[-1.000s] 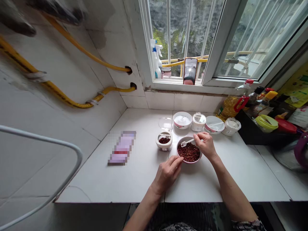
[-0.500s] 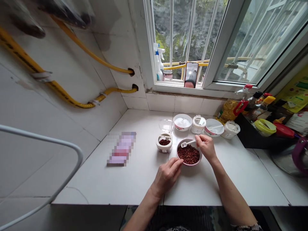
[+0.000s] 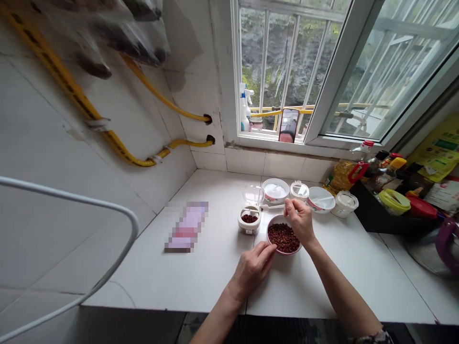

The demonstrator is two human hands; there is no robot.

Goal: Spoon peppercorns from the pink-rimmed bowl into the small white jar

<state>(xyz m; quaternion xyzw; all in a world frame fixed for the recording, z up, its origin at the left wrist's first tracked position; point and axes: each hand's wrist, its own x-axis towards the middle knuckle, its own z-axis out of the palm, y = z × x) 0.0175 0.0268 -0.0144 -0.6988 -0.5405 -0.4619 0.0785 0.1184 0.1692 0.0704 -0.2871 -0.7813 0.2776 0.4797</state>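
My right hand (image 3: 300,222) pinches the handle of a small white spoon (image 3: 275,207). The spoon lies level in the air, its head close to the right rim of a small white-rimmed seasoning jar (image 3: 250,231). Dark red peppercorns partly fill that jar, and its clear lid (image 3: 253,194) stands raised behind it. Whether the spoon carries anything is too small to tell. With fingers closed on the near left rim, my left hand (image 3: 254,266) grips a bowl (image 3: 289,253) full of reddish-brown peppercorns. The bowl rests on the white counter, partly under my right hand.
Behind stand a bowl of white grains (image 3: 275,197), a second white jar (image 3: 299,190), another flowered bowl (image 3: 320,209) and a closed jar (image 3: 345,204). An oil bottle (image 3: 342,174) and a black rack (image 3: 369,210) are at right. A blurred purple packet (image 3: 188,224) lies left.
My right hand has moved the spoon left and away from over the peppercorn bowl to beside the jar. My left hand keeps its hold on the bowl. The view has shifted slightly.
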